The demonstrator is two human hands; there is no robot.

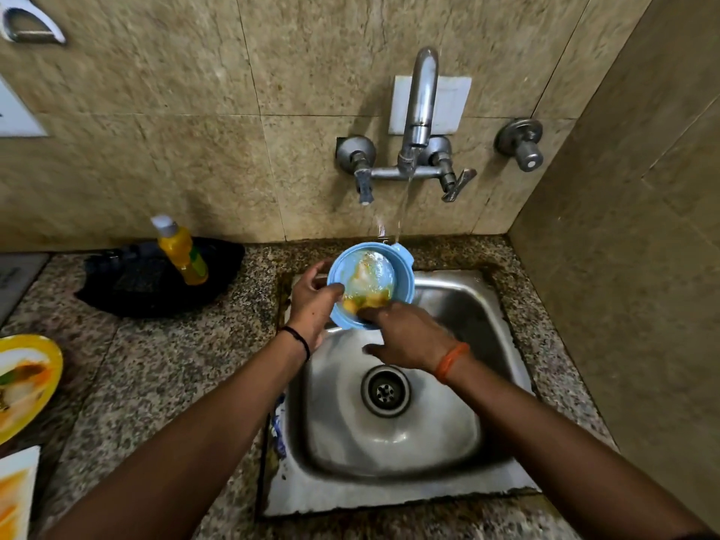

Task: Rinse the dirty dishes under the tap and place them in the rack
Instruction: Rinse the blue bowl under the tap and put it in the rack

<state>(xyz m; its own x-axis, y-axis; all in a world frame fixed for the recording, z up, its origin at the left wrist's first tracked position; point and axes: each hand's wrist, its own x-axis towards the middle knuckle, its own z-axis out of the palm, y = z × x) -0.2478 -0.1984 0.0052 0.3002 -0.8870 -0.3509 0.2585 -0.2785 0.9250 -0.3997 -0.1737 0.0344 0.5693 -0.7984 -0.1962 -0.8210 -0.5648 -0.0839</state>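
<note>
While water runs from the curved steel tap (420,107), I hold a round light-blue plastic bowl (366,284) tilted toward me above the back edge of the square stainless-steel sink (459,434), its rim just under the stream. My left hand (311,305) grips the bowl's left rim, thumb curled over the edge. My right hand (405,337) reaches into the bowl, fingertips pressing against yellow food residue on its inner wall, thumb spread out below. On the speckled granite counter (156,383) left of the sink, a yellow soap bottle (181,251) stands on a black rack (156,278), and a dirty yellow plate (23,383) lies at the far left edge.
</note>
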